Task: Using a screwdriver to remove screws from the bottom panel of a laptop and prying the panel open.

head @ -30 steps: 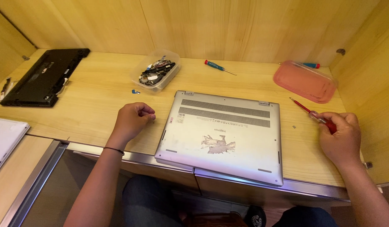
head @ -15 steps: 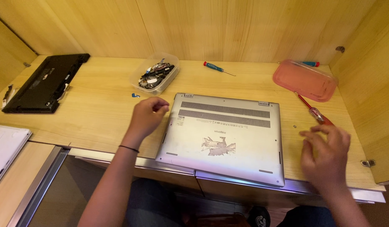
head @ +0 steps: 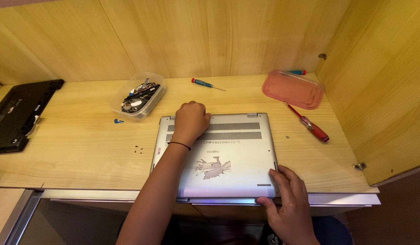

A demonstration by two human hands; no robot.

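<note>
From the head view, a pale wooden table (head: 83, 149) fills a nook walled with the same light wood panelling behind and to the right. A silver laptop (head: 228, 159) lies upside down at the table's front edge, vents toward the wall. The left hand (head: 192, 120) rests curled into a loose fist on the laptop's rear left corner, holding nothing visible. The right hand (head: 289, 199) grips the laptop's front right corner, fingers spread over the edge. Right of the laptop lies a red screwdriver (head: 310, 126), and beyond it a pink lid (head: 294, 89). Behind the laptop lies a blue screwdriver (head: 205, 84); to its rear left stands a clear tub of parts (head: 137, 95). Tiny screws (head: 137, 149) lie left of the laptop, a black laptop base (head: 17, 113) far left.
</note>
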